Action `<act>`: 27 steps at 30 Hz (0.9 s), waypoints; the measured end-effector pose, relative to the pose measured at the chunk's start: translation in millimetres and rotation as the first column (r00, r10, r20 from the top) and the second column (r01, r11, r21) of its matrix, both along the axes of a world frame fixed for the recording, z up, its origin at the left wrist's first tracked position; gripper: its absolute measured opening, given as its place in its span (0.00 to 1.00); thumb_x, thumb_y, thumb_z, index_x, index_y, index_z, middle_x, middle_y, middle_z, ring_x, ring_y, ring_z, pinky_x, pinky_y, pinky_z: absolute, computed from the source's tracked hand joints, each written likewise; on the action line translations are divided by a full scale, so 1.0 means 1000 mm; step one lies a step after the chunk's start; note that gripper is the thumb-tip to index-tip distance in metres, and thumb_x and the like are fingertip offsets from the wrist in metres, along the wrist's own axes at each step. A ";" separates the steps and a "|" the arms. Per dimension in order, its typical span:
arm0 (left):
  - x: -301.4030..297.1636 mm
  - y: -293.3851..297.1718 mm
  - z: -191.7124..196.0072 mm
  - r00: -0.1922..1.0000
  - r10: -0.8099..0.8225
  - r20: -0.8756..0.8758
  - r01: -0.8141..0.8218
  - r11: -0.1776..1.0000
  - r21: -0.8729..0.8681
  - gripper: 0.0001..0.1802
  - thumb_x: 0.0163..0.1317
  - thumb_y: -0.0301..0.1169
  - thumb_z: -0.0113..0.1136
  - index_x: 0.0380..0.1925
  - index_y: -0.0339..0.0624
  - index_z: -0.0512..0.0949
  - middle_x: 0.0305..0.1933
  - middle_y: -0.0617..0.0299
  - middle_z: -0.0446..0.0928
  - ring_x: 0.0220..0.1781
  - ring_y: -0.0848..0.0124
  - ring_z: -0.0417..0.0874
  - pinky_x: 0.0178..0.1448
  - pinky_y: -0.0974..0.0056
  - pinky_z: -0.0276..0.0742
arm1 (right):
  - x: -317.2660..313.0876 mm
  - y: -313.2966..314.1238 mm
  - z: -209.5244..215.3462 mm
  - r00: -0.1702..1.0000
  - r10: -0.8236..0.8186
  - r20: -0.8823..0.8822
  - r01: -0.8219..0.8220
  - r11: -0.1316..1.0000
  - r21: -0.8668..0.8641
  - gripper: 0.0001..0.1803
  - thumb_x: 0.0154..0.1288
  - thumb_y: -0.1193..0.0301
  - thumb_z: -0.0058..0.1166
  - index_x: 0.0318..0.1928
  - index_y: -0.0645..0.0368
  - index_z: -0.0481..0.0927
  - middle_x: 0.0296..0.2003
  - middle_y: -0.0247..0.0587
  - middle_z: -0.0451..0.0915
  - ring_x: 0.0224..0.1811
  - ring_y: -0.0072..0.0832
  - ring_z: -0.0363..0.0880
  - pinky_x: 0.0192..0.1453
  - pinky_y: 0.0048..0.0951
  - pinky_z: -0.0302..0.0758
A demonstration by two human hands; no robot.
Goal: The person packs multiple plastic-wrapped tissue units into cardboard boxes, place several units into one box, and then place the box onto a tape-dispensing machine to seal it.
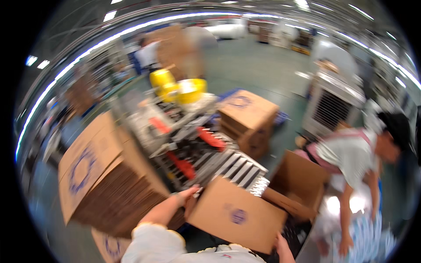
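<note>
**Both hands on a brown carton at the roller machine**

While I hold the closed brown carton [237,215] in front of my chest, my left grip [187,193] pinches its upper left corner, fingers curled over the edge, and my right grip [280,242] clasps its lower right corner from beneath; only the fingertips show there. What is inside the carton I cannot tell, since its flaps are shut.

To its right an open carton [298,184] stands with flaps raised, its inside in shadow. A sealed carton [247,118] sits further back, just beside the machine. On my left a tall stack of flattened cartons [105,175] leans close to my forearm.

Just beyond my carton's far edge lies the roller conveyor [237,168] of the grey machine with red parts [184,131], carrying yellow tape rolls [177,87] on top. Green floor [254,65] opens wide behind it. Another person [355,175] bends over at the right, near the open carton, narrowing the room there.

My left arm reaches forward, white sleeve bunched at the elbow.
</note>
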State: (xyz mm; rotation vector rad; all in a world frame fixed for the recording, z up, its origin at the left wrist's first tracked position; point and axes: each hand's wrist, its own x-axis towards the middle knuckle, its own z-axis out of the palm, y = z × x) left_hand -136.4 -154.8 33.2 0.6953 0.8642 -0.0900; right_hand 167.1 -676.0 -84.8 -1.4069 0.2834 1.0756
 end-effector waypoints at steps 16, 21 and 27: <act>0.201 -0.267 0.051 0.881 -0.346 0.322 0.254 0.921 0.296 0.39 0.74 0.49 0.55 0.78 0.45 0.54 0.76 0.56 0.64 0.76 0.60 0.65 0.78 0.52 0.59 | -0.083 0.076 0.227 0.348 0.699 0.625 -0.506 0.701 -0.502 0.33 0.80 0.49 0.41 0.73 0.59 0.59 0.62 0.60 0.75 0.68 0.52 0.72 0.69 0.62 0.64; 0.182 -0.276 0.033 0.944 -0.327 -0.050 0.253 0.618 0.744 0.36 0.65 0.18 0.60 0.72 0.35 0.60 0.64 0.49 0.76 0.64 0.60 0.78 0.68 0.60 0.73 | -0.016 -0.027 0.266 -0.147 0.974 0.173 -0.037 0.169 -0.985 0.34 0.67 0.47 0.54 0.66 0.55 0.76 0.73 0.46 0.67 0.81 0.41 0.54 0.79 0.70 0.45; 0.163 -0.191 0.016 0.938 -0.313 0.151 0.112 0.682 0.722 0.12 0.67 0.24 0.65 0.48 0.30 0.80 0.43 0.58 0.85 0.43 0.69 0.86 0.49 0.63 0.82 | 0.042 -0.188 0.136 0.409 0.862 0.301 0.086 0.292 -0.953 0.43 0.74 0.43 0.43 0.80 0.53 0.53 0.81 0.43 0.52 0.85 0.38 0.42 0.82 0.67 0.37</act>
